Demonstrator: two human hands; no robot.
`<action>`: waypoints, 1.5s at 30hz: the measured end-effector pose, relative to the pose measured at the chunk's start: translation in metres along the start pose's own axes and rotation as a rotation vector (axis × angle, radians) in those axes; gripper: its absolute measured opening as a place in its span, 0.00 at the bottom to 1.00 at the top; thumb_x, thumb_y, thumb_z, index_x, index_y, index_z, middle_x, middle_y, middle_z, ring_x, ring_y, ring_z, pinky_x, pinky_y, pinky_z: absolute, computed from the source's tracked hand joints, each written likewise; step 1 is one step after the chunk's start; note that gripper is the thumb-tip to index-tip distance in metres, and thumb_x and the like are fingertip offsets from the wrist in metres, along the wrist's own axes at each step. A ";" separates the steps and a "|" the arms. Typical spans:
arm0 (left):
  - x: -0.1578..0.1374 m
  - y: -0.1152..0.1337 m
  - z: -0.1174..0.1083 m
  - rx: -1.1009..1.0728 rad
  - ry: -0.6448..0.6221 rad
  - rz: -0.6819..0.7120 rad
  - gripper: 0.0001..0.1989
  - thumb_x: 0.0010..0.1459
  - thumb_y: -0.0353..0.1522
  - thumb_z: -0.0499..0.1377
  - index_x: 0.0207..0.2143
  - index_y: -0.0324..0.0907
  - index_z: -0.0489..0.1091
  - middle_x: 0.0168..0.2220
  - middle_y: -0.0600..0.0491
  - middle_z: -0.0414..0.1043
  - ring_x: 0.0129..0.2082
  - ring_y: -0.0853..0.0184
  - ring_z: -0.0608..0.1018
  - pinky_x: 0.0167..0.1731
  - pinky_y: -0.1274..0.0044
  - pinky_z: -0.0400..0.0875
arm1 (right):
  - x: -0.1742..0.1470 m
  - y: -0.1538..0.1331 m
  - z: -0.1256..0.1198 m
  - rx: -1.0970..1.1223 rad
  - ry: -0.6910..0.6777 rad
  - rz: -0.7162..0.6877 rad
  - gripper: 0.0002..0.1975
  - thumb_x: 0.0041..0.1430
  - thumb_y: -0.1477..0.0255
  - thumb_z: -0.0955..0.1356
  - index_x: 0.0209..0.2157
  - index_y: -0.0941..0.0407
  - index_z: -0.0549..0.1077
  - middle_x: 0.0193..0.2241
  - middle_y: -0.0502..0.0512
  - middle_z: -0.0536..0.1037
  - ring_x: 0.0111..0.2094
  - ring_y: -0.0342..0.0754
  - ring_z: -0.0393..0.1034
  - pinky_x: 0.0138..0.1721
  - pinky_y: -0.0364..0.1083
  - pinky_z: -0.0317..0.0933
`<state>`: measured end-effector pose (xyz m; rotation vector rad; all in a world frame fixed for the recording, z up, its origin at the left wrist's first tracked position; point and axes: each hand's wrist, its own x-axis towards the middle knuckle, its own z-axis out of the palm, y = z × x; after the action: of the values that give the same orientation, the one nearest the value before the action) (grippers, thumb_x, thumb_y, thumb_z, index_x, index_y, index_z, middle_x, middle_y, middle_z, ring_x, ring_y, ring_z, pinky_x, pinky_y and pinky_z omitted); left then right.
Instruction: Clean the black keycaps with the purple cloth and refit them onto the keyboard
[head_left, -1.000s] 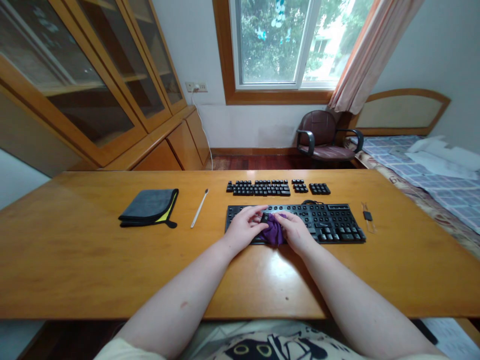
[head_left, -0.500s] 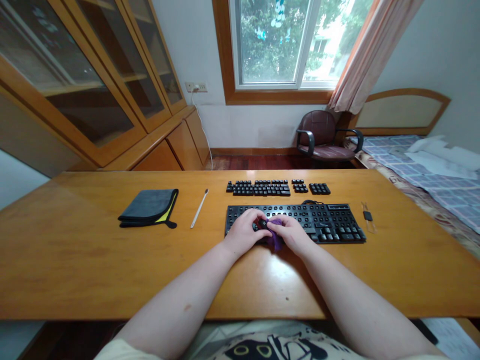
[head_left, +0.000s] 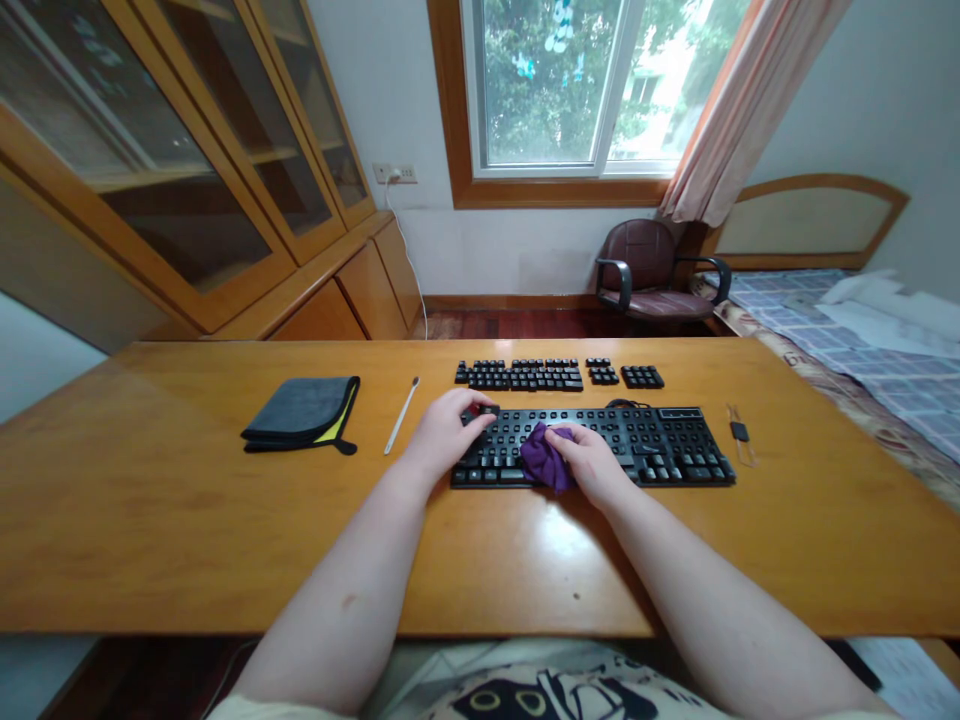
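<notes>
A black keyboard (head_left: pixel 660 440) lies across the desk in front of me, many of its keycaps off and some still on along the bottom and right. My left hand (head_left: pixel 448 432) is over its upper left corner, thumb and fingers pinching a black keycap (head_left: pixel 489 409). In my right hand (head_left: pixel 589 460) a crumpled purple cloth (head_left: pixel 546 458) is pinched, hanging over the middle of the keyboard. Loose keycaps (head_left: pixel 544 376) stand in rows behind the keyboard, in several groups.
A folded grey cloth (head_left: pixel 300 410) with a yellow lining and a thin white brush (head_left: pixel 402 415) lie to the left. A wire keycap puller (head_left: pixel 740 432) is right of the keyboard. Beyond the desk (head_left: pixel 187 540) stand a chair (head_left: pixel 641 265), a bed and a glass-door cabinet.
My hands have come apart. The left has moved left and away from me with the keycap, out of the purple cloth; the right stays near the same place, the cloth now hanging more spread out.
</notes>
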<state>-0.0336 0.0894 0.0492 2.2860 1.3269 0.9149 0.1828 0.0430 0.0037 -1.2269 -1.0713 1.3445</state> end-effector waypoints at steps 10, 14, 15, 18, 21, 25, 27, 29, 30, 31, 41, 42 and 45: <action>0.003 -0.044 -0.006 0.319 -0.367 -0.205 0.10 0.48 0.32 0.59 0.36 0.46 0.71 0.36 0.53 0.75 0.36 0.64 0.74 0.34 0.77 0.65 | -0.001 -0.001 -0.001 0.028 -0.010 0.030 0.16 0.46 0.59 0.70 0.31 0.57 0.74 0.28 0.53 0.77 0.30 0.48 0.70 0.36 0.46 0.62; 0.004 -0.045 -0.006 0.381 -0.392 -0.179 0.10 0.49 0.34 0.59 0.36 0.47 0.73 0.38 0.53 0.75 0.38 0.63 0.74 0.38 0.76 0.66 | -0.002 -0.002 -0.001 0.032 -0.011 0.037 0.16 0.47 0.59 0.70 0.31 0.57 0.75 0.28 0.53 0.77 0.31 0.48 0.70 0.37 0.46 0.62; 0.005 -0.045 -0.007 0.392 -0.385 -0.169 0.10 0.49 0.34 0.59 0.36 0.46 0.74 0.39 0.52 0.74 0.39 0.63 0.74 0.39 0.75 0.66 | -0.002 -0.002 0.000 0.033 -0.011 0.038 0.16 0.47 0.59 0.70 0.31 0.57 0.75 0.28 0.53 0.77 0.31 0.48 0.70 0.37 0.46 0.62; 0.006 -0.044 -0.009 0.409 -0.383 -0.140 0.12 0.50 0.35 0.59 0.38 0.44 0.75 0.40 0.50 0.73 0.40 0.62 0.74 0.41 0.75 0.66 | -0.003 -0.004 0.001 0.046 -0.007 0.043 0.15 0.46 0.59 0.71 0.30 0.57 0.75 0.28 0.53 0.77 0.30 0.47 0.70 0.36 0.46 0.62; 0.006 -0.043 -0.011 0.420 -0.399 -0.144 0.14 0.51 0.37 0.58 0.39 0.45 0.75 0.39 0.49 0.75 0.39 0.62 0.74 0.40 0.75 0.66 | -0.003 -0.006 0.002 0.070 -0.005 0.053 0.15 0.45 0.59 0.71 0.29 0.57 0.74 0.27 0.52 0.77 0.29 0.46 0.69 0.36 0.45 0.61; 0.004 -0.038 -0.017 0.379 -0.425 -0.165 0.14 0.52 0.39 0.56 0.39 0.46 0.75 0.39 0.50 0.76 0.39 0.62 0.75 0.38 0.75 0.66 | -0.003 -0.006 0.002 0.076 -0.006 0.065 0.15 0.45 0.59 0.71 0.29 0.57 0.74 0.26 0.51 0.76 0.29 0.46 0.69 0.35 0.45 0.61; 0.004 -0.036 -0.020 0.321 -0.455 -0.192 0.14 0.51 0.39 0.56 0.38 0.46 0.74 0.37 0.52 0.77 0.37 0.63 0.76 0.36 0.76 0.66 | -0.003 -0.006 0.001 0.075 -0.010 0.067 0.15 0.45 0.59 0.71 0.29 0.57 0.74 0.26 0.51 0.76 0.29 0.46 0.69 0.35 0.45 0.61; 0.003 -0.036 -0.022 0.277 -0.489 -0.227 0.13 0.50 0.39 0.57 0.37 0.46 0.74 0.35 0.53 0.77 0.35 0.64 0.76 0.34 0.77 0.66 | -0.002 -0.005 0.001 0.074 -0.014 0.063 0.15 0.45 0.59 0.71 0.29 0.57 0.74 0.26 0.51 0.76 0.29 0.46 0.69 0.35 0.45 0.61; 0.003 -0.037 -0.022 0.267 -0.505 -0.242 0.13 0.49 0.38 0.58 0.36 0.46 0.75 0.34 0.53 0.77 0.34 0.65 0.76 0.33 0.78 0.66 | -0.002 -0.004 0.001 0.072 -0.015 0.060 0.15 0.45 0.59 0.71 0.29 0.57 0.74 0.26 0.51 0.76 0.29 0.46 0.69 0.35 0.45 0.61; 0.002 -0.037 -0.022 0.261 -0.519 -0.256 0.12 0.48 0.38 0.58 0.35 0.46 0.75 0.33 0.53 0.77 0.34 0.65 0.76 0.32 0.78 0.65 | -0.002 -0.004 0.001 0.068 -0.015 0.057 0.16 0.45 0.59 0.71 0.29 0.57 0.74 0.26 0.51 0.76 0.29 0.46 0.69 0.35 0.45 0.61; 0.000 -0.032 -0.022 0.212 -0.554 -0.294 0.09 0.48 0.36 0.57 0.32 0.47 0.76 0.34 0.55 0.78 0.35 0.64 0.76 0.36 0.78 0.65 | -0.003 -0.007 0.000 0.041 -0.021 0.055 0.16 0.46 0.58 0.70 0.30 0.57 0.74 0.27 0.52 0.77 0.29 0.47 0.69 0.35 0.45 0.62; 0.000 -0.031 -0.022 0.211 -0.551 -0.296 0.09 0.48 0.36 0.57 0.32 0.47 0.76 0.34 0.55 0.78 0.35 0.64 0.76 0.36 0.78 0.65 | -0.004 -0.007 0.001 0.042 -0.018 0.056 0.16 0.46 0.58 0.70 0.30 0.57 0.74 0.27 0.53 0.77 0.30 0.47 0.70 0.35 0.45 0.62; 0.001 -0.029 -0.020 0.218 -0.552 -0.300 0.10 0.48 0.36 0.58 0.33 0.47 0.76 0.34 0.54 0.78 0.35 0.64 0.76 0.35 0.78 0.66 | -0.004 -0.009 0.002 0.050 -0.006 0.064 0.16 0.45 0.58 0.71 0.30 0.57 0.74 0.27 0.54 0.77 0.30 0.48 0.70 0.35 0.46 0.62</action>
<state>-0.0656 0.1045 0.0476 2.1722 1.4937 0.0309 0.1821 0.0397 0.0130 -1.2303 -1.0043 1.4159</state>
